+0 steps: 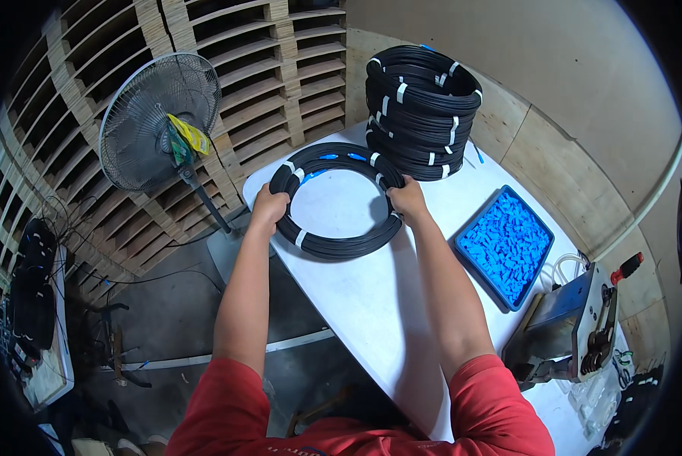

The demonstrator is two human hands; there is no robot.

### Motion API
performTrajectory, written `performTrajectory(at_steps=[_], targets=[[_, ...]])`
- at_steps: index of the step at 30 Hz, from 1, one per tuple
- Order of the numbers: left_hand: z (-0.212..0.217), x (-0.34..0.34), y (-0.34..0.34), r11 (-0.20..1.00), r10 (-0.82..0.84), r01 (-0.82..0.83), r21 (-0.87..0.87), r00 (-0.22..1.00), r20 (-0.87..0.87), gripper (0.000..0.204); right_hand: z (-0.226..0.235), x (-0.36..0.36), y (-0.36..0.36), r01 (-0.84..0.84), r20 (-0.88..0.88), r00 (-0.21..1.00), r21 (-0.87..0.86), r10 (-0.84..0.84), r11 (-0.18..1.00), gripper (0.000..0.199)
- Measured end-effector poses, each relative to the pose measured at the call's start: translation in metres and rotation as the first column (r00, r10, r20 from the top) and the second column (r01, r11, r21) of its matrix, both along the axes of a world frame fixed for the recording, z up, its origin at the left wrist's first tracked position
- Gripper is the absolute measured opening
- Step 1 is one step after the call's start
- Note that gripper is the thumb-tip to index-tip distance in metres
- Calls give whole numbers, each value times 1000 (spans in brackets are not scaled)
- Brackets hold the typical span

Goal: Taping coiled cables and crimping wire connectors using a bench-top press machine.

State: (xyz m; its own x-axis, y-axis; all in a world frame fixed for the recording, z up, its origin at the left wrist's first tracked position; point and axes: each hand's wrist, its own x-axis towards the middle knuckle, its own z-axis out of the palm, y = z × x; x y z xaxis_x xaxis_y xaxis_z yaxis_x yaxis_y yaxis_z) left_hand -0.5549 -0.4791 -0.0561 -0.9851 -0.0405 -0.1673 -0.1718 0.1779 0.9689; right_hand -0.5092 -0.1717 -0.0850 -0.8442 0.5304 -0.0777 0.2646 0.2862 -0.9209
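Note:
A coil of black cable, bound at intervals with white tape, is at the far left part of the white table. Blue connectors show along its inner and upper side. My left hand is closed round the coil's left side, thumb on the inner edge. On the opposite side my right hand grips it the same way. Whether the coil rests on the table or is slightly raised, I cannot tell. Just behind it to the right rises a tall stack of similar black cable coils.
A blue tray full of small blue pieces lies right of my right arm. Nearer stands a metal machine with a red-handled lever, beside clear plastic bags. A standing fan is at the left, before stacked wooden pallets.

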Motion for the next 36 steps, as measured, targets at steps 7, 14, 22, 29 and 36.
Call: performTrajectory(at_steps=[7, 14, 22, 29, 36], targets=[[-10, -14, -2, 998, -43, 42, -54, 999, -12, 47, -8, -6, 8, -30, -4, 1000, 16, 30, 999, 64], [-16, -15, -4, 999, -50, 50, 15, 999, -12, 47, -11, -6, 7, -14, 9, 1000, 51, 13, 999, 62], [-10, -9, -8, 1000, -4, 4, 13, 1000, -4, 51, 5, 3, -8, -22, 53, 998, -36, 24, 999, 67], [-14, -10, -5, 1000, -8, 7, -10, 999, -54, 59, -3, -1, -2, -39, -3, 999, 67, 39, 997, 71], [-16, -13, 1, 1000, -10, 12, 19, 998, -62, 53, -14, -7, 12, -25, -14, 1000, 92, 26, 995, 71]])
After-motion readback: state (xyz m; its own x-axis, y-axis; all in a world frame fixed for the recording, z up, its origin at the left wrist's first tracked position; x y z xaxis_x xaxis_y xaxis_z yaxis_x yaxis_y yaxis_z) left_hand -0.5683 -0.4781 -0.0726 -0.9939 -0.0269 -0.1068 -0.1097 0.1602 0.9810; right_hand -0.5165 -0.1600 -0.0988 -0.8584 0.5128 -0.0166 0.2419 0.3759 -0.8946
